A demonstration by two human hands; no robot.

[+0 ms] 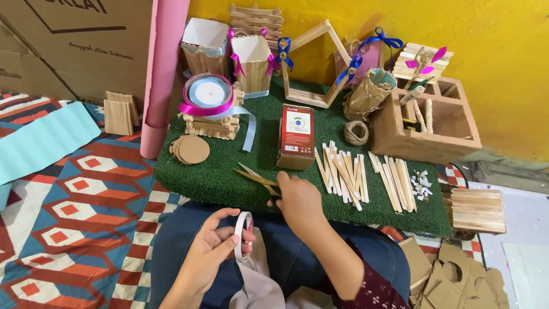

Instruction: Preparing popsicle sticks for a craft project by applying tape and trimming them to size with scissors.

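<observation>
Scissors (255,175), seemingly gripped by right hand (298,198), beside box (295,136).

wall (486,34) — yellow | floor mat (74,229) — patterned red, blue | light — soft

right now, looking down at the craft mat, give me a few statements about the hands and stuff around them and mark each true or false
1. The left hand holds a small white ribbon roll. True.
2. The right hand rests on the yellow-handled open scissors on the green artificial-grass mat. True.
3. The red and white cardboard box lies flat on the patterned floor cloth. False: it stands upright on the green mat.
4. The loose wooden craft sticks lie on the mat to the right of the box. True.
5. The ball of brown twine sits inside the white-lined stick cup. False: it sits on the mat beside the brown compartment box.
</observation>
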